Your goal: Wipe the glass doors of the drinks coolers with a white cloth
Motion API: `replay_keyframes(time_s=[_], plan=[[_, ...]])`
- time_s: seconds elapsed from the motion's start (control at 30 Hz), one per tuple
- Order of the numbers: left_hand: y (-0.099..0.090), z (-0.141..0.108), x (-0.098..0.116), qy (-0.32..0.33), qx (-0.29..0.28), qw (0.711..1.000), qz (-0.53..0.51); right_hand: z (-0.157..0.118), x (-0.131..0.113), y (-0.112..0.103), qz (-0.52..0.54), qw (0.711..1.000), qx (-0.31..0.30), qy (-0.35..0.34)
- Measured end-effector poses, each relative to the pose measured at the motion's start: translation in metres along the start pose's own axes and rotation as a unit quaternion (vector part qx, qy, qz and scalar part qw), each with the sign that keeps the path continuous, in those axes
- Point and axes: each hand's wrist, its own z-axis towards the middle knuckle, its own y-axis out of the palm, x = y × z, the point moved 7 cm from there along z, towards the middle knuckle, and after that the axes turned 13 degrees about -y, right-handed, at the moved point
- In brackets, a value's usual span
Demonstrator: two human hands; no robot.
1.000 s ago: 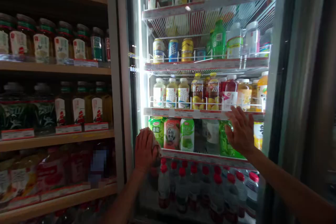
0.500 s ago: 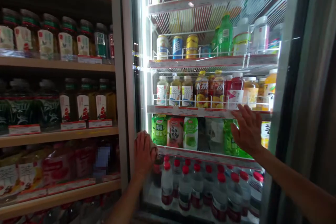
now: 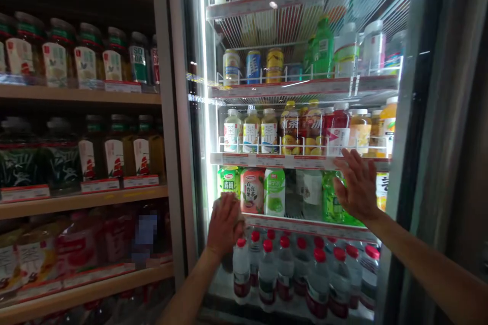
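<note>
My right hand (image 3: 356, 188) is spread, its palm toward the glass door (image 3: 297, 231) of a lit drinks fridge. It shows in front of a green bottle (image 3: 331, 198) and a shelf's price strip; contact with the glass is hard to judge. My left hand (image 3: 225, 223) is blurred, fingers bent and close together, over the lower part of a green carton (image 3: 229, 177). A small greyish patch shows by its thumb, but what lies under the fingers is hidden. Beside it stand a pink carton (image 3: 252, 190) and a green-white carton (image 3: 274, 193).
Left of the fridge, open wooden shelves (image 3: 80, 94) hold rows of bottles. Red-capped bottles (image 3: 268, 269) fill the fridge bottom; cans (image 3: 253, 66) and juice bottles (image 3: 337, 127) stand higher. A dark door frame (image 3: 412, 162) runs down the right.
My left hand has moved right, from the fridge's left edge to in front of the green carton. My right hand keeps nearly the same place. The view has shifted slightly.
</note>
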Motion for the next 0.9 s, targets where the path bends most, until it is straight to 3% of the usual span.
replay_keyframes(time_s=[0.07, 0.1, 0.17, 0.27, 0.33, 0.37, 0.43, 0.57, 0.63, 0.7, 0.83, 0.9], plan=[[-0.007, 0.003, -0.018, -0.066, 0.019, 0.997, 0.018, 0.001, -0.001, 0.001, 0.000, 1.000, 0.000, 0.003], [-0.007, 0.003, -0.012, -0.069, 0.018, 0.997, 0.017, 0.001, -0.002, 0.001, -0.003, 1.000, 0.000, 0.006], [0.003, -0.001, 0.025, -0.011, -0.007, 1.000, -0.005, 0.000, -0.006, 0.003, -0.005, 1.000, -0.007, 0.015], [0.024, -0.015, 0.099, 0.157, -0.051, 0.985, -0.040, -0.005, -0.017, 0.006, 0.006, 1.000, -0.023, 0.002], [0.029, -0.019, 0.118, 0.210, -0.055, 0.975, -0.047, -0.009, -0.023, 0.008, 0.016, 0.999, -0.031, -0.021], [0.029, -0.017, 0.115, 0.210, -0.049, 0.975, -0.049, -0.011, -0.025, 0.008, 0.018, 0.999, -0.034, -0.029], [0.021, -0.005, 0.086, 0.169, -0.030, 0.984, -0.049, -0.014, -0.025, 0.009, 0.019, 0.999, -0.033, -0.030], [-0.003, 0.044, -0.002, -0.036, 0.038, 0.998, -0.033, -0.013, -0.025, 0.008, 0.015, 0.999, -0.023, -0.022], [-0.013, 0.066, -0.018, -0.126, 0.089, 0.987, -0.032, -0.012, -0.026, 0.009, 0.019, 1.000, -0.022, -0.010], [-0.012, 0.081, 0.002, -0.119, 0.097, 0.987, -0.040, -0.011, -0.026, 0.010, 0.022, 0.999, -0.023, -0.004], [0.005, 0.083, 0.077, 0.119, 0.022, 0.991, -0.061, -0.013, -0.027, 0.009, 0.016, 1.000, -0.022, -0.015], [0.004, 0.082, 0.073, 0.149, 0.020, 0.987, -0.060, -0.013, -0.026, 0.009, 0.018, 0.999, -0.025, -0.018]])
